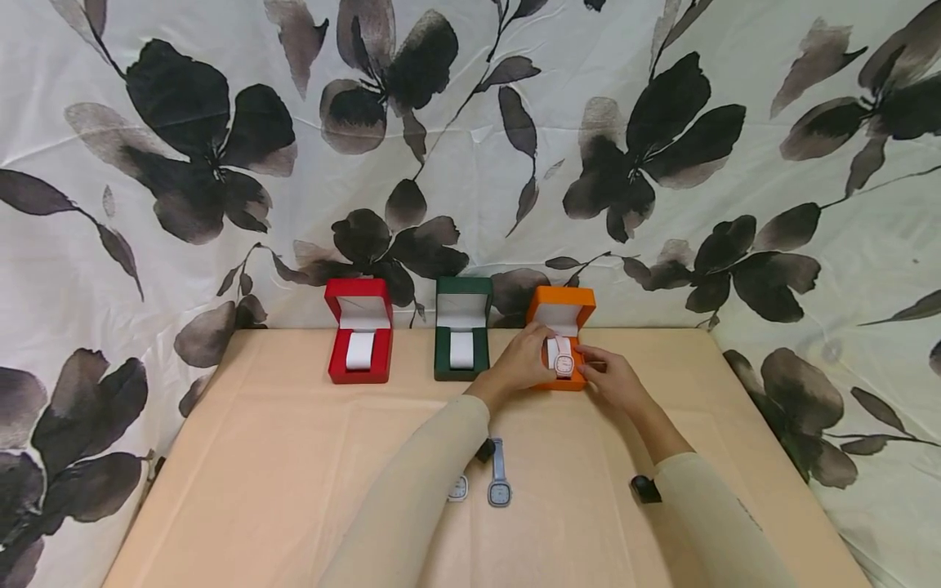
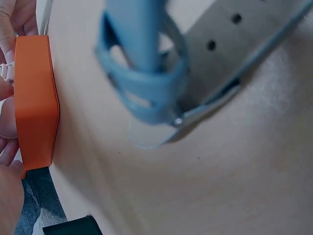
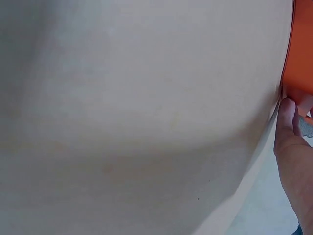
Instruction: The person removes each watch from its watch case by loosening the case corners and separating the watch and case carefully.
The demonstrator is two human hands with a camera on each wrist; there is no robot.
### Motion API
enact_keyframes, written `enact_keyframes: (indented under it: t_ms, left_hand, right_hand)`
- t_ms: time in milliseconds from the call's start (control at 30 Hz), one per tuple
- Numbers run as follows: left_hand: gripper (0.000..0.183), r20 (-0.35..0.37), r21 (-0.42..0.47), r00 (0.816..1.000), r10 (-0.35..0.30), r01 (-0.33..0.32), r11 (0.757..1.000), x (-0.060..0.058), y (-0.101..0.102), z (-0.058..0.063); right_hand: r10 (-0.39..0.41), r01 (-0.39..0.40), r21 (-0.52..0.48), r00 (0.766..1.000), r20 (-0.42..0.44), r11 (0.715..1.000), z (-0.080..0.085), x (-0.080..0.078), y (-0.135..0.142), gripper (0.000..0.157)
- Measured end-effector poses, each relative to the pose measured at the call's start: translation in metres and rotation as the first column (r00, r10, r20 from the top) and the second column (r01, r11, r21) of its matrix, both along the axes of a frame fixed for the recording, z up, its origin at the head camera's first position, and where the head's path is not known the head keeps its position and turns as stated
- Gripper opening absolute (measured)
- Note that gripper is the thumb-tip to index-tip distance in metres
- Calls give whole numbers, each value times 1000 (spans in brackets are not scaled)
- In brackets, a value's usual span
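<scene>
A pink wristwatch (image 1: 564,363) with a squarish face is wrapped on a white cushion (image 1: 552,351) in the raised-lid orange watch box (image 1: 562,305). From the left, my left hand (image 1: 520,361) curls its fingers and thumb about the cushion's left end, partly hiding it. On the other side my right hand (image 1: 616,380) touches the box's right wall with its fingertips; the right wrist view has its fingers (image 3: 286,117) against the orange side. A blue watch (image 1: 499,482) lies lengthwise on the table, and its strap (image 2: 142,73) looms blurred in the left wrist view.
A red watch box (image 1: 359,359) and a green watch box (image 1: 461,359) stand with raised lids, each holding a white cushion. Another watch (image 1: 459,488) is mostly hidden under my left sleeve. A floral cloth (image 1: 470,163) hangs behind the cloth-covered table (image 1: 279,457).
</scene>
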State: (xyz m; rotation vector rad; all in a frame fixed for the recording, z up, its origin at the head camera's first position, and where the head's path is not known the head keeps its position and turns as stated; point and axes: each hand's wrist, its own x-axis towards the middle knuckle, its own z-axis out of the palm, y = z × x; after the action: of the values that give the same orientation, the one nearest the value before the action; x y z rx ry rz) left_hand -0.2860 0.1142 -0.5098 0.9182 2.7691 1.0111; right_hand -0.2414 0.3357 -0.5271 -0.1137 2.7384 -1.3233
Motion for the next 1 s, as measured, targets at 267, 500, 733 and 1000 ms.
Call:
enact_keyframes:
  t_ms: [267,500,733,1000]
  left_hand:
    - [67,-7,11,1000,-18,18,1000,-1,0,-1]
    - [66,29,65,999,-17,16,998,-2,-1,-1]
    - [64,126,125,992,31,-47,991,-3,-2,-2]
    - [64,61,133,998,10,-18,991,-4,3,4]
  right_hand:
    - [-12,12,8,1000,0,1000,-1,-1,-1,46]
    - [-7,7,5,1000,1,1000,-2,-1,0,47]
    - [-13,13,18,1000,4,1000,-4,-1,-2,46]
    - [-10,10,1,1000,-8,1000,-4,0,-2,47]
